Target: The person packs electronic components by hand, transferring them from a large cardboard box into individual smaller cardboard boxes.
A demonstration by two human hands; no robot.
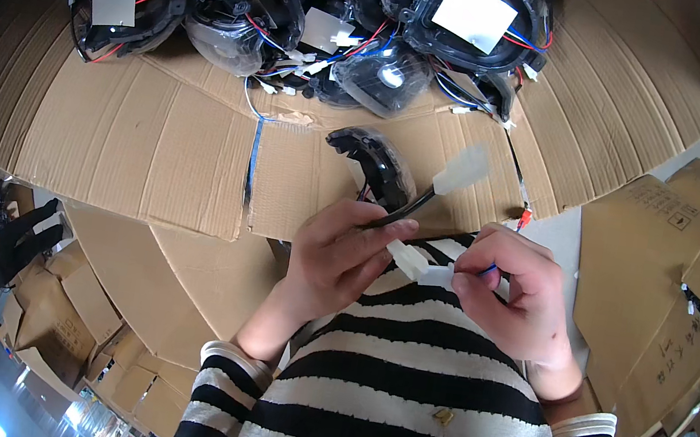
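My left hand (339, 257) is closed around a black cable. A large white plug connector (462, 168) stands up from that cable, and a smaller white connector (408, 260) sits at the fingertips. My right hand (513, 277) pinches a small white plug (438, 276) with a blue wire beside its fingers. The two small connectors meet end to end; how deeply they are joined I cannot tell. Just beyond my left hand, a black curved lamp housing (379, 172) with a clear cover lies on the cardboard, partly hidden by the hand.
Several black lamp units (476, 22) with clear covers, coloured wires and white connectors are heaped at the far side of the cardboard sheet (171, 153). A red connector (525, 217) hangs near its front edge. Cardboard boxes (662, 289) stand at right and lower left.
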